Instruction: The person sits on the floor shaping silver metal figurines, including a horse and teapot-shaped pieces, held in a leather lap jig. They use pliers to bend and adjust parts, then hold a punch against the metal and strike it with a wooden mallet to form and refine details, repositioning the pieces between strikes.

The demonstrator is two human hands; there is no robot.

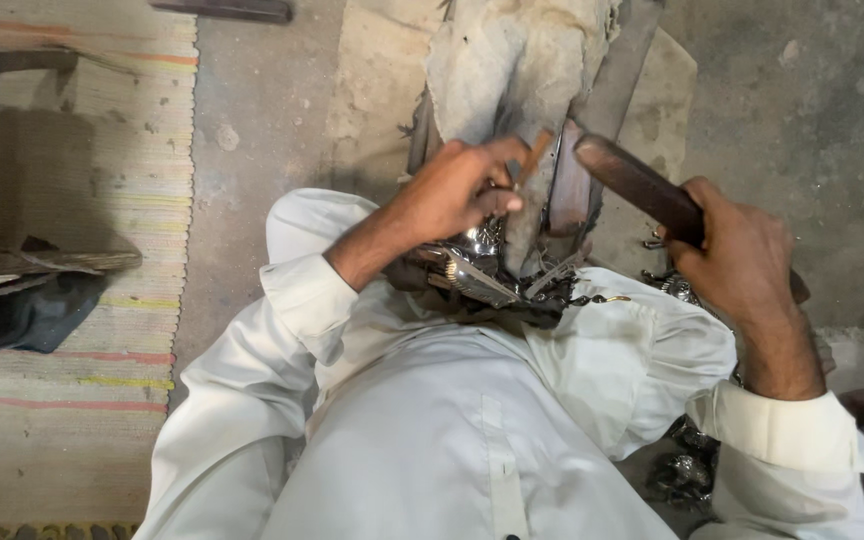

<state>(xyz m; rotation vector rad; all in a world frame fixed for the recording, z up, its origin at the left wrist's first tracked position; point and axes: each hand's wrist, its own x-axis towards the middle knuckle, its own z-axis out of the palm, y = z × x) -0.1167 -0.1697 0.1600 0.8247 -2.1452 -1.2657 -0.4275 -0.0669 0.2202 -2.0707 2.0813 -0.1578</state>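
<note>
My left hand (457, 190) pinches a thin brown rod-like tool (534, 157) and holds it against a grey upright block (527, 215) between my knees. My right hand (737, 255) grips the dark brown wooden handle of a striking tool (637, 185), raised at a slant to the right of the rod. Shiny silver metal pieces (482, 270) and a dark chain lie on my lap just below the left hand. Both arms wear white sleeves.
A striped woven mat (72, 380) covers the floor at the left, with a wooden frame and dark cloth (12, 290) on it. A lumpy grey cloth-covered mass (512, 60) stands ahead. More shiny metal bits (687, 470) lie by my right thigh. Bare concrete floor (812, 100) at the right.
</note>
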